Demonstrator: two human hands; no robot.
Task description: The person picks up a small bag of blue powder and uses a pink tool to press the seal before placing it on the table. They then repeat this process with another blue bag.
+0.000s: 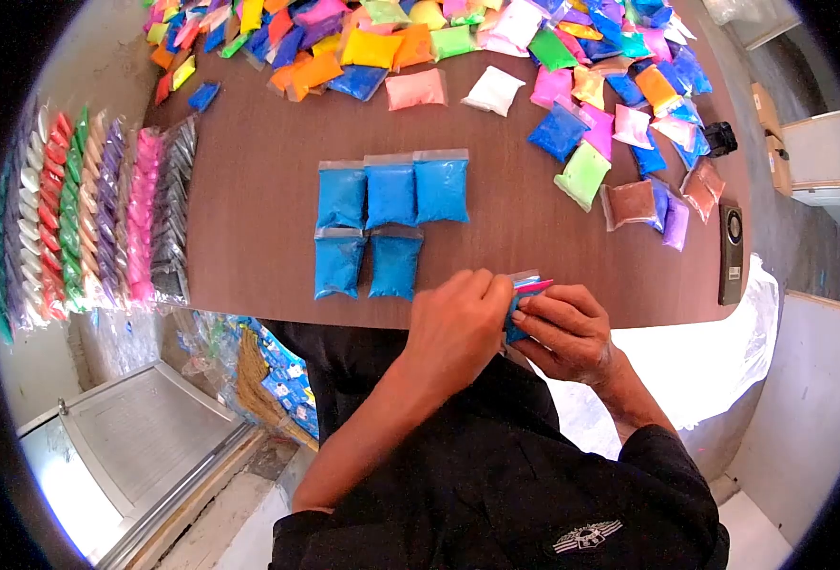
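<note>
Packet of blue filling [512, 329], at the near edge of the counter [258, 218]: gripped it between both hands, partly covering it from view. Curled the left hand [460, 323] closed against its left side, knuckles up and fingertips mostly hidden. Pinched its right side with the thumb and bent fingers of the right hand [564, 331]. Saw a bright pink strip [537, 285] at its top, between the hands, without making out its kind. Had five blue packets [391, 195] lying flat beyond the left hand and to its left, three in the far row and two in the near one, set close together. Saw a heap of coloured packets [371, 47] along the far side, straggling down the right. Had wrapped bundles [142, 218] side by side at the left end and a black device [731, 255] near the right edge.
</note>
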